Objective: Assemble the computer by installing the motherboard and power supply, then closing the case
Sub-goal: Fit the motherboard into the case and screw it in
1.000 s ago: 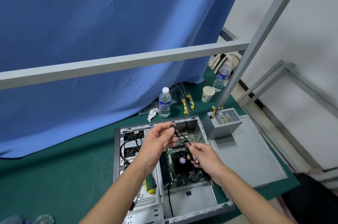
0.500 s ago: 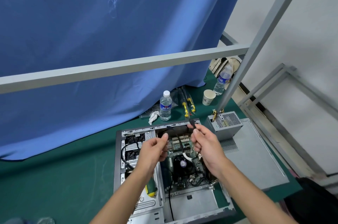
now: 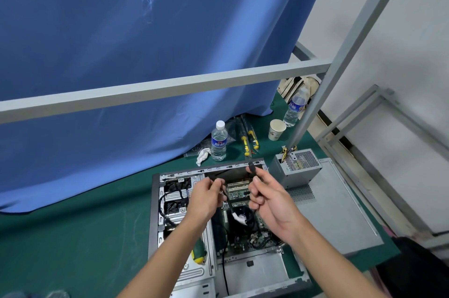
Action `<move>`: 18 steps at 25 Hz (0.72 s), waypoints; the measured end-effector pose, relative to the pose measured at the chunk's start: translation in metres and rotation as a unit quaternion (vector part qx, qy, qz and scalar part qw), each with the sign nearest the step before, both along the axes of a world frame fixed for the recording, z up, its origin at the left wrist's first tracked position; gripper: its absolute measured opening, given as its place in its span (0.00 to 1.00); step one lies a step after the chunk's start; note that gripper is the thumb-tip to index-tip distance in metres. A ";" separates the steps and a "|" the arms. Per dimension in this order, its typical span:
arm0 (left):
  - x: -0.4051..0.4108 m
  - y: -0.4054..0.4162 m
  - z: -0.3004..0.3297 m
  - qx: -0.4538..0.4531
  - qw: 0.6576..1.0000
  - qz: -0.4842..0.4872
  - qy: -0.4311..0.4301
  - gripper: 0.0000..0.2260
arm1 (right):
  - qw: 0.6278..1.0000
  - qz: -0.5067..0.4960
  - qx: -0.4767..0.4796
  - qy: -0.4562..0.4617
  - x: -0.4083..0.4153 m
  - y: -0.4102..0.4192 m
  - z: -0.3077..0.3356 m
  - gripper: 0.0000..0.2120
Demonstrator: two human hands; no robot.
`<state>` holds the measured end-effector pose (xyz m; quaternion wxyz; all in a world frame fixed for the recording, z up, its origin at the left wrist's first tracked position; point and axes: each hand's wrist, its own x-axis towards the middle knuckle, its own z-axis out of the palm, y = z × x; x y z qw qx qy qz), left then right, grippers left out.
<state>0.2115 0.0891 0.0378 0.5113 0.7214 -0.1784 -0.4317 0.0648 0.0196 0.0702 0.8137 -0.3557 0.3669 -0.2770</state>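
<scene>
A person's 2 bare forearms reached over an open computer case that lay flat on a green table. The left hand pinched a thin black cable between thumb and curled fingers. The right hand had its fingers curled too, pinching the cable's small black connector at its fingertips, above the case's far edge. The cable sagged between the 2 hands and ran down into the case.

Inside the case sat the motherboard — partly hidden by the hands — with a dark round cooler fan just below them. A green-and-yellow screwdriver lay in the case under the left forearm.

The grey power supply stood outside the case, just to its right, resting on the flat grey side panel. Behind the case stood a water bottle, a paper cup and a second bottle, in front of a blue curtain.
</scene>
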 end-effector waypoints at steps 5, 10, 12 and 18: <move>0.022 0.009 -0.010 0.070 0.973 -0.108 -0.190 0.09 | 0.998 -0.051 0.017 -0.038 -0.017 -0.032 0.012 0.16; 0.010 0.003 -0.013 0.056 0.988 -0.065 -0.126 0.08 | 0.998 -0.024 -0.050 0.023 -0.011 -0.036 0.014 0.11; 0.005 0.002 -0.008 0.013 0.999 -0.033 -0.023 0.07 | 0.997 -0.021 -0.066 0.039 -0.011 -0.032 0.011 0.11; -0.007 0.005 0.001 -0.066 0.998 -0.013 0.012 0.03 | 0.988 0.068 -0.081 0.110 -0.005 -0.013 -0.004 0.10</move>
